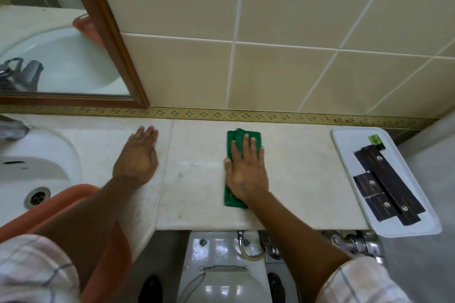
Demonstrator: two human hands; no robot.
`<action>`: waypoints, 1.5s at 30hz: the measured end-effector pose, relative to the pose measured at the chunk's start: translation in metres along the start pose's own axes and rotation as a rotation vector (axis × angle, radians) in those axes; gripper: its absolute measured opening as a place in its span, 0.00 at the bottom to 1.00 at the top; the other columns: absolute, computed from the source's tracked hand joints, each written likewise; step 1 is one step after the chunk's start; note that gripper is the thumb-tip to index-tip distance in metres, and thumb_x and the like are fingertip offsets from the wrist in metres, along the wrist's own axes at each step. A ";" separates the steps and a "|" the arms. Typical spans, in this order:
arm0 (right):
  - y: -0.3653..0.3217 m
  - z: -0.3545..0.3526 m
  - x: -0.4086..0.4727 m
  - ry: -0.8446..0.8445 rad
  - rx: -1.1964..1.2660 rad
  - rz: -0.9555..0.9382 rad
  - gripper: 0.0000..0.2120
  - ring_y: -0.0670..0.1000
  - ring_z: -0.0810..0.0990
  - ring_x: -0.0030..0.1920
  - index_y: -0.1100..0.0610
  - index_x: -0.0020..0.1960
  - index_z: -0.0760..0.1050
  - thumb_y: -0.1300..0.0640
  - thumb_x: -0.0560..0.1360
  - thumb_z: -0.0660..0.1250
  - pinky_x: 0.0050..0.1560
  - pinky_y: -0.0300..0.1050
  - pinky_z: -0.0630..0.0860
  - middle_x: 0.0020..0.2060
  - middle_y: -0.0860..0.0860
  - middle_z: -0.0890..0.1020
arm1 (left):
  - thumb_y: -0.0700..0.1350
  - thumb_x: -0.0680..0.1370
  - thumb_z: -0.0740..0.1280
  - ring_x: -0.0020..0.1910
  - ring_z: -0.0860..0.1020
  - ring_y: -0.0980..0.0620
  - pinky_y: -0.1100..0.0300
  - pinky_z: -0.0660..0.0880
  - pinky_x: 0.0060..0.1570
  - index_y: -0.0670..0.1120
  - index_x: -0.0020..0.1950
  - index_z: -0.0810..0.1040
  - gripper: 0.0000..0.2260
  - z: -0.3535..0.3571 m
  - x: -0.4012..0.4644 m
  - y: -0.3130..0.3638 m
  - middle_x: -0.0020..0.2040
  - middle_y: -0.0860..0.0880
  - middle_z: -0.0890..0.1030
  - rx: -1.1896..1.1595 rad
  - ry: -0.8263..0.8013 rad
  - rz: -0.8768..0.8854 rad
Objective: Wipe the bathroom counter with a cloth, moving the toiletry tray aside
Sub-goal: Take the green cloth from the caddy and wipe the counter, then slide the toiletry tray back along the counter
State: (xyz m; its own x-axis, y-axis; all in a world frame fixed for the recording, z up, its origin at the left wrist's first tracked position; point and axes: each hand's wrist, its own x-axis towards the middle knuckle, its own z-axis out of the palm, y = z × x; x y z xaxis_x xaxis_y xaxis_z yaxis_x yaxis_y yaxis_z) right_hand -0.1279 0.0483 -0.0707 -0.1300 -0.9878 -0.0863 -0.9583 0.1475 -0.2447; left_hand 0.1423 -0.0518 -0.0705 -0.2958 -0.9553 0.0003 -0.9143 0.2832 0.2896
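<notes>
A folded green cloth (231,139) lies on the pale marble counter (197,179), right of its middle. My right hand (246,172) presses flat on the cloth, fingers spread toward the wall, covering most of it. My left hand (138,155) rests flat and empty on the counter to the left, near the sink, fingers together. A white toiletry tray (344,135) sits at the counter's far right end, holding several black boxes (389,184) and a small green packet (375,141). The tray's near corner overhangs the counter's front edge.
A white sink (32,170) with a drain is at the left, an orange basin (73,199) overlapping its front. A wood-framed mirror (103,32) hangs above on the tiled wall. Below the counter's front edge stands a toilet (221,265) with chrome pipes (354,243).
</notes>
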 end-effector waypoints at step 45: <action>0.302 -0.082 -0.187 0.568 0.795 1.271 0.05 0.57 0.84 0.31 0.63 0.35 0.78 0.62 0.68 0.69 0.35 0.49 0.84 0.32 0.58 0.84 | 0.34 0.76 0.62 0.54 0.81 0.37 0.49 0.77 0.53 0.38 0.54 0.80 0.11 0.084 0.123 0.488 0.54 0.37 0.82 0.155 -0.222 0.514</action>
State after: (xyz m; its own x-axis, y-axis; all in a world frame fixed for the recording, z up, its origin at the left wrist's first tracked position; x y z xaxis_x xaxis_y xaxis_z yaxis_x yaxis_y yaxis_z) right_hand -0.4137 0.2736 -0.0488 -0.9488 -0.0724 -0.3075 0.1863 0.6577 -0.7299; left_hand -0.3637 -0.0239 -0.0092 -0.7481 -0.6557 -0.1019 -0.6628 0.7311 0.1619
